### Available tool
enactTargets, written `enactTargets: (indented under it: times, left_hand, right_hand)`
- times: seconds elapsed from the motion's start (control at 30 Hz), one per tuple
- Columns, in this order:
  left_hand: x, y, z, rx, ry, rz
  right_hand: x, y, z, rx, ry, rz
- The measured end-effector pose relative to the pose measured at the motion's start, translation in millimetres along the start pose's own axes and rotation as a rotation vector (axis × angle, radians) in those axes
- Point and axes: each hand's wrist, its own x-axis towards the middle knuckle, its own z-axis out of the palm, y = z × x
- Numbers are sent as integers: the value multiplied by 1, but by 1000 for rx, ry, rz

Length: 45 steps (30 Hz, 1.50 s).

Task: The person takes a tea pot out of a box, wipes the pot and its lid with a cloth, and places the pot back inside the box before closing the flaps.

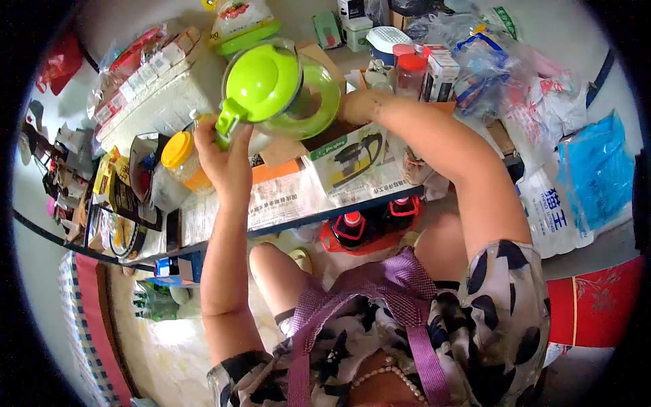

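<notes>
A clear teapot (pixel 313 108) with a bright green lid, handle and rim is held up, tilted, over the shelf. My left hand (pixel 227 159) is closed around its green handle. Just right of the teapot, my right hand (pixel 361 107) reaches down at an open cardboard box (pixel 352 159) that has a teapot picture on its side. The fingers of that hand are hidden, so whether they hold anything does not show. Beside my left hand stands a jar (pixel 179 150) with a yellow lid.
Newspaper (pixel 278 200) covers the shelf's front part. A white foam box (pixel 152 108) is at the left, with red-lidded jars (pixel 410 71) at the back. Plastic bags (pixel 491 74) crowd the right. Dark bottles with red caps (pixel 349 227) stand below the shelf edge.
</notes>
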Motion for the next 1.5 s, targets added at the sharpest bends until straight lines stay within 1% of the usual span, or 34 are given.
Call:
enactTargets:
  times: [0.1,0.23,0.27,0.37,0.47,0.57,0.6,0.63,0.67,0.77,0.8,0.9,0.93,0.97,1.03,1.07,1.13,1.23,1.3,1.33,1.43,1.5]
  left_hand:
    - [-2,-17,-3,-200,2,-96]
    - [1,-16,-7,-39,-36,-19]
    - [1,-18,-8,33,-34,51]
    - [2,-14,-6,17,-51,48]
    - [0,-17,-2,-154,-12,-79]
    - [-1,-32,-2,-137,6,-61]
    - [-1,-32,-4,-97,3,-47]
    - [-1,-31,-5,-58,3,-33]
    - [-1,-30,-5,-19,3,-20]
    - [-2,-21,-5,-103,2,-125]
    - [-2,-23,-4,-123,3,-124]
    - [1,-25,0,-172,5,-108]
    - [2,-19,2,-178,4,-96]
    - [3,-12,3,-182,3,-83]
    - [6,2,3,-120,-12,-79]
    - [8,10,4,-91,-22,-77]
    - [12,23,7,-141,0,-71]
    - [22,44,10,-138,30,-10]
    - [28,56,14,-121,58,44]
    - [34,55,14,-98,37,70]
    - [34,71,25,-278,8,48]
    - [35,76,32,-194,11,63]
  right_hand:
    - [23,-5,7,-114,32,-62]
    - [31,-11,18,-264,82,-104]
    - [28,-10,20,-286,96,-108]
    - [19,-9,15,-366,111,-139]
    - [-3,-8,-13,-395,63,-132]
    - [-33,-12,-60,-418,-58,-72]
    - [-36,0,-59,-412,-29,-102]
    - [-35,9,-62,-448,-109,-32]
    - [-47,14,-67,-438,-35,-36]
    - [-77,32,-67,-468,137,-34]
    - [-76,41,-61,-464,143,0]
    - [-88,52,-51,-451,290,33]
    - [-90,63,-41,-413,409,5]
    - [-91,75,-34,-386,591,-72]
    - [-93,87,-24,-294,766,114]
    - [-90,94,-20,-216,803,203]
    - [-81,108,-11,-58,869,386]
    - [-104,82,-44,131,733,513]
    - [-103,82,-45,136,868,421]
    - [-103,82,-44,139,933,372]
    - [-91,95,-43,358,1055,433]
    - [-82,107,-34,608,1068,383]
